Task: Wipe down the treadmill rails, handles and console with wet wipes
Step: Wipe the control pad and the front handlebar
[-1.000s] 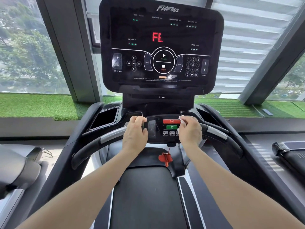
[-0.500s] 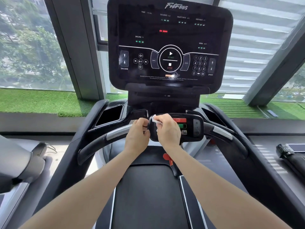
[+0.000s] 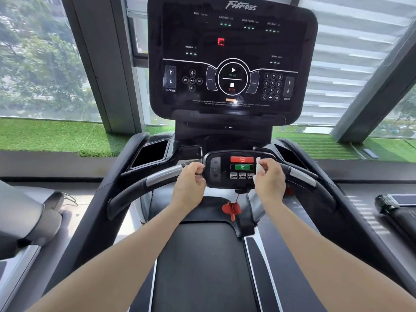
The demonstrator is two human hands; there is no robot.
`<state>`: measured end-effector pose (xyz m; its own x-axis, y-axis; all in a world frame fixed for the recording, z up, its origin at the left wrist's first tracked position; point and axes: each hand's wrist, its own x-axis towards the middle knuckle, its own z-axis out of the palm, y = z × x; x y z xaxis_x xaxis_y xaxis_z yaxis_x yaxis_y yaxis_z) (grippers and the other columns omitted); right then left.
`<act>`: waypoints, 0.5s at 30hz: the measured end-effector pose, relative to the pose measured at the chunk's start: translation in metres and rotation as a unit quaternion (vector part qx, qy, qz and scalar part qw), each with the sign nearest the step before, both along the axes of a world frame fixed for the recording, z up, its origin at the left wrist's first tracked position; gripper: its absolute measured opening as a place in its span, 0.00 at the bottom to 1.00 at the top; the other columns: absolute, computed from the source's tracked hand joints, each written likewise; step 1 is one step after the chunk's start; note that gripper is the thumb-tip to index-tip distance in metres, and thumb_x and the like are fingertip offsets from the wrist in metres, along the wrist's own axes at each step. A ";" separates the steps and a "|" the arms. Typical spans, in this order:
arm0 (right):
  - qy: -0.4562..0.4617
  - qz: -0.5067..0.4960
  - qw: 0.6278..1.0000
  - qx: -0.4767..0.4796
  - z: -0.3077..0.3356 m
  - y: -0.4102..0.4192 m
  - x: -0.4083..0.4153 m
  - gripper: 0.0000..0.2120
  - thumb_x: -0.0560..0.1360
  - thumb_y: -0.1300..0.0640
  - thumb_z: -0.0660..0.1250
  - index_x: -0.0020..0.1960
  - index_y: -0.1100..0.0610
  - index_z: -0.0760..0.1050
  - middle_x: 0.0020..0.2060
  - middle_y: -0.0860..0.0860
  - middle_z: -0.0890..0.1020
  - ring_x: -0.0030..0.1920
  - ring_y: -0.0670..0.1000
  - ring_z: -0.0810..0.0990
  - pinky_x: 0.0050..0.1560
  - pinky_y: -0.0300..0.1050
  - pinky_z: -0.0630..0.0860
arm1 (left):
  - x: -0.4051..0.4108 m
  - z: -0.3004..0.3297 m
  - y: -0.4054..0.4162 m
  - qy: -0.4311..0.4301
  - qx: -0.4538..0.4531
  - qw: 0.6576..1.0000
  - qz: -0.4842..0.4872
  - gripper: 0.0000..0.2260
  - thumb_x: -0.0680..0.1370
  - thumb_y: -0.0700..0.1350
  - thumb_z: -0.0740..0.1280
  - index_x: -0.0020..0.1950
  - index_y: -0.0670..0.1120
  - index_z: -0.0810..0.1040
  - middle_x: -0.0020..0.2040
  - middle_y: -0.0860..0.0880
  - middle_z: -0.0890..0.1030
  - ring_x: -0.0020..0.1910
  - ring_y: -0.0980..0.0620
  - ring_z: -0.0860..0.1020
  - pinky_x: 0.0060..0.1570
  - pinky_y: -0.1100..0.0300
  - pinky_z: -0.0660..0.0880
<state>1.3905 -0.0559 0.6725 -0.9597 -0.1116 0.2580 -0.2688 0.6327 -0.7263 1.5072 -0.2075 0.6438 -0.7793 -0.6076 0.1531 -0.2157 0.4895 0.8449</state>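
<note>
Your right hand [image 3: 269,180] pinches a white wet wipe [image 3: 258,168] against the small control panel [image 3: 227,170], at the panel's 3 o'clock edge. Your left hand [image 3: 190,184], fingers curled, grips the panel's 9 o'clock edge beside the left handle [image 3: 144,185]. At 12 o'clock stands the console [image 3: 231,57].

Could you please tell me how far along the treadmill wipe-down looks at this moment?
Nothing looks clearly finished; no surface shows wet streaks. In hand: the right hand pinches a white wet wipe against the right side of the small black button panel, while the left hand grips the panel's left edge. Apparently left: the large black console screen, the silver-and-black curved handles and the side rails.
</note>
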 end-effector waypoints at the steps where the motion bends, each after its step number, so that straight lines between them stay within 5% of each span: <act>1: 0.005 0.011 1.000 0.015 -0.001 -0.003 0.004 0.08 0.79 0.61 0.60 0.55 0.56 0.76 0.53 0.51 0.77 0.53 0.55 0.76 0.43 0.42 0.63 | 0.001 0.000 0.000 -0.002 0.002 1.000 -0.001 0.14 0.76 0.35 0.61 0.60 0.45 0.74 0.54 0.51 0.75 0.50 0.52 0.77 0.54 0.60 0.73; 15: 0.039 0.152 0.987 0.042 -0.011 -0.066 0.059 0.12 0.75 0.67 0.60 0.55 0.56 0.75 0.52 0.49 0.77 0.49 0.53 0.75 0.45 0.49 0.71 | 0.005 0.000 0.000 -0.001 0.040 0.999 0.008 0.13 0.76 0.35 0.63 0.59 0.47 0.75 0.55 0.51 0.77 0.47 0.57 0.77 0.45 0.73 0.68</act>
